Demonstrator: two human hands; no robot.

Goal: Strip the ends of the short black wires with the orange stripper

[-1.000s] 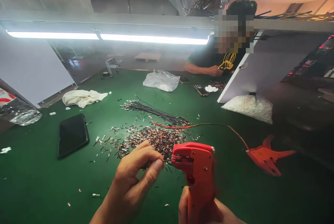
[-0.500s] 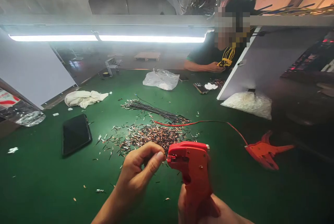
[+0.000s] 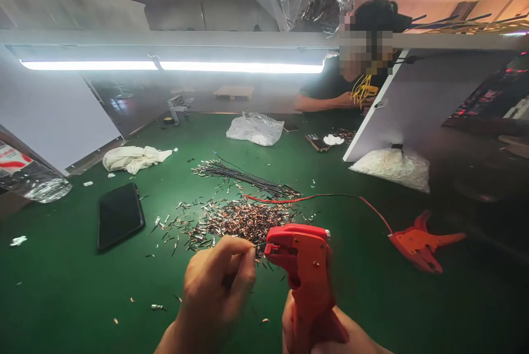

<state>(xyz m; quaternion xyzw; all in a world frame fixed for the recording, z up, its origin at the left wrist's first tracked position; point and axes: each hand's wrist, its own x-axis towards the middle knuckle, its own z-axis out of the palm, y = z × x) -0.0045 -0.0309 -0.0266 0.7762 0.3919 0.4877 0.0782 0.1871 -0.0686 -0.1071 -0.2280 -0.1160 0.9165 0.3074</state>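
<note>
My right hand (image 3: 309, 337) is wrapped around the handle of a red wire stripper (image 3: 312, 271), held upright with its jaws facing left. With thumb and forefinger pinched, my left hand (image 3: 219, 282) grips a thin dark wire (image 3: 259, 244). A short length of that wire shows between my fingertips and the stripper's jaws; whether its tip is inside them I cannot tell. Behind the hands lies a heap of copper and black wire scraps (image 3: 248, 219). A bundle of black wires (image 3: 248, 178) with bright ends rests just beyond it.
To the right lies a second red hand tool (image 3: 421, 241), near a red wire (image 3: 318, 196). A black phone (image 3: 120, 216), a white cloth (image 3: 134, 159), a clear plastic bag (image 3: 255, 128) and a filled bag (image 3: 392, 167) are on the green table. Across it, a person (image 3: 326, 90) handles yellow wires.
My left hand has drawn slightly left from the stripper's jaws, baring more of the dark wire. The stripper has barely moved. The person opposite has shifted the yellow wires a little to the right.
</note>
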